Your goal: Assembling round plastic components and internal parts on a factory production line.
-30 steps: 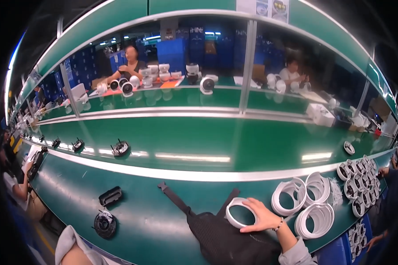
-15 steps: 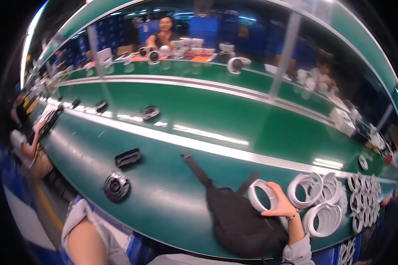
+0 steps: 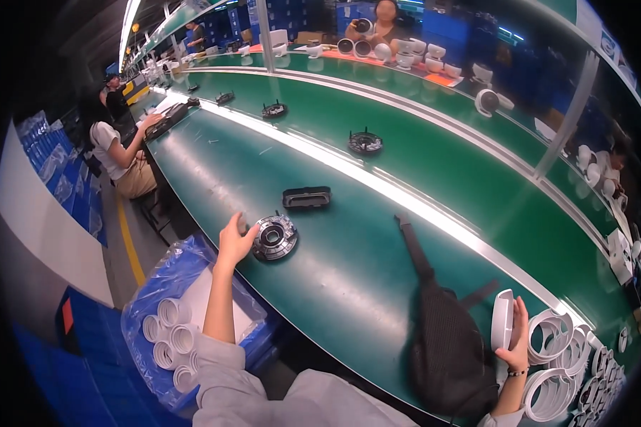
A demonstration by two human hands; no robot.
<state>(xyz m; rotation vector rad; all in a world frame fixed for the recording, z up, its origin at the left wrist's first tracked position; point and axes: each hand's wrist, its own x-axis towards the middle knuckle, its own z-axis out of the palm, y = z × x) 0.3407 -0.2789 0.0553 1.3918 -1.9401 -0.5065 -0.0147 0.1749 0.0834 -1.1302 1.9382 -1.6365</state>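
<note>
My left hand (image 3: 235, 242) reaches over the bench's near edge, fingers apart, at the left rim of a round black part (image 3: 275, 238) with a ringed centre. Whether a fingertip touches that rim I cannot tell. Just beyond the part lies an oblong black frame (image 3: 306, 198). On the right, my right hand (image 3: 517, 334) grips a white plastic ring (image 3: 503, 320), seen nearly edge-on, above the bench. A black bag (image 3: 452, 349) with a strap lies just left of that hand. More white rings (image 3: 548, 395) are stacked to its right.
Several grey-white rings with dark openings (image 3: 595, 388) stand in rows at far right. Black round parts (image 3: 365, 142) sit along the green belt (image 3: 434, 167). A blue-lined bin (image 3: 206, 245) holds white cylinders (image 3: 183, 338). Co-workers sit at left (image 3: 124, 153) and across the line (image 3: 377, 32).
My view has swung left. My left hand has come forward over the bench to the round black part. The white ring, still in my right hand, has turned more edge-on.
</note>
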